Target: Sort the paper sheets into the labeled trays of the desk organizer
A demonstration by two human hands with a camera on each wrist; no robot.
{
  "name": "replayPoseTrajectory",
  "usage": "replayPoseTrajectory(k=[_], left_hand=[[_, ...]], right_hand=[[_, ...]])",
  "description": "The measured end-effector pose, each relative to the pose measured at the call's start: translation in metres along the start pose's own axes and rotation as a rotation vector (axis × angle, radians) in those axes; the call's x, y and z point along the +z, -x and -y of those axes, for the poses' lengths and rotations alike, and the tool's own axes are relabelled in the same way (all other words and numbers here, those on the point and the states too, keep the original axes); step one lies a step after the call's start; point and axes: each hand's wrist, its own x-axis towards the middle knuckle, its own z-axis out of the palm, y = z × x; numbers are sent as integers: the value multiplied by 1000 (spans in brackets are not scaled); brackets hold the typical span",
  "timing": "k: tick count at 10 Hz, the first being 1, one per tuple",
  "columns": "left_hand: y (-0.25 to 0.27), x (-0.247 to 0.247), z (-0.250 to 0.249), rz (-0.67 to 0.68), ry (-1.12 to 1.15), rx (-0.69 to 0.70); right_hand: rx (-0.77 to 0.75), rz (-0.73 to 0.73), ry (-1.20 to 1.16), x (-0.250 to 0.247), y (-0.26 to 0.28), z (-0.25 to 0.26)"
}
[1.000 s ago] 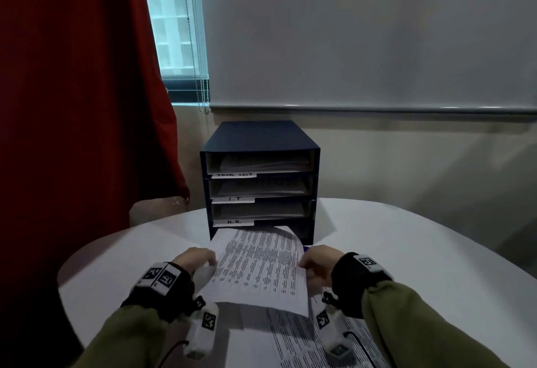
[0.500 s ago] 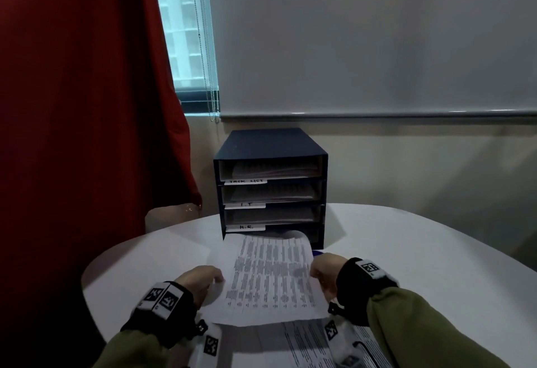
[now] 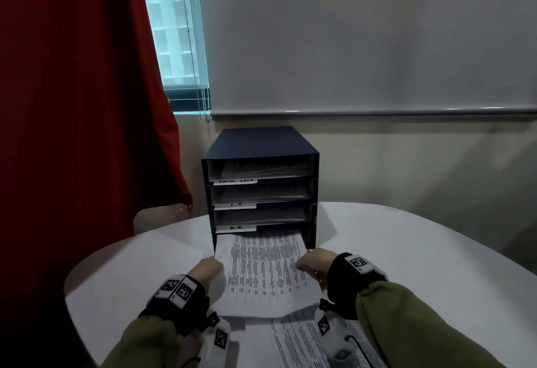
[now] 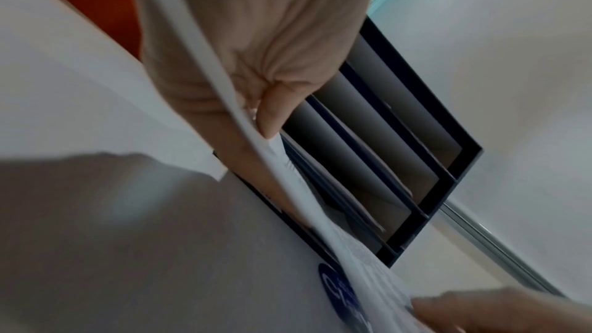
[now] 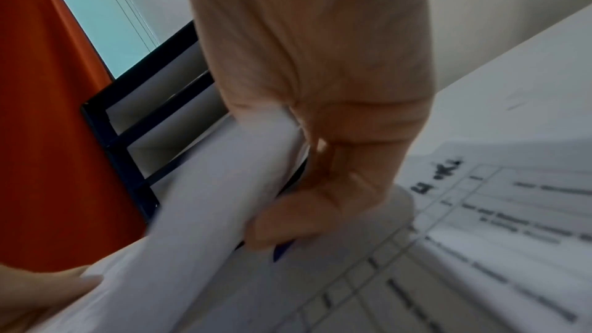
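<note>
A dark blue desk organizer [image 3: 261, 141] stands at the far side of the white table [image 3: 406, 251], with stacked trays labeled TASK LIST, I.T and H.R. A printed paper sheet [image 3: 264, 268] has its far edge inside the lowest slot, under the H.R. label. My left hand [image 3: 207, 270] pinches the sheet's left edge [image 4: 256, 123]. My right hand [image 3: 312, 263] grips its right edge, which curls over the fingers [image 5: 320, 186]. More printed sheets [image 3: 296, 341] lie on the table beneath my wrists. The upper trays hold papers.
A red curtain [image 3: 81, 106] hangs at the left beside a window [image 3: 171, 33]. A whiteboard [image 3: 363, 33] covers the wall behind the organizer. A blank white sheet [image 3: 174, 254] lies left of the organizer. A blue round mark [image 4: 336, 285] shows on the table under the held sheet.
Both hands have moved forward with the sheet; its far edge, which lay in front of the organizer, is now inside the lowest slot.
</note>
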Motion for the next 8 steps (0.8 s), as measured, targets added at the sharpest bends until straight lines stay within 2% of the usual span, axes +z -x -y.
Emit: replayPoseTrajectory(k=[1, 2, 3, 4, 5, 6, 7, 8], left_hand=[[4, 8, -17, 1, -2, 6], [17, 18, -34, 3, 28, 6], [26, 20, -37, 146, 266, -138], [29, 17, -39, 247, 282, -257], [13, 18, -39, 169, 313, -212], [-3, 23, -45, 123, 512, -155], [-16, 31, -52, 117, 694, -75], [-26, 36, -57, 59, 829, -37]], right_hand=[[25, 31, 99, -7, 3, -3], [17, 2, -117, -13, -10, -9], [-15, -69, -274, -16, -25, -6], [-19, -70, -296, -16, -32, -1], [59, 65, -283, -19, -36, 2], [47, -18, -402, -19, -43, 10], [-122, -150, -460, -12, -66, 11], [-16, -64, -1016, -3, -76, 28]])
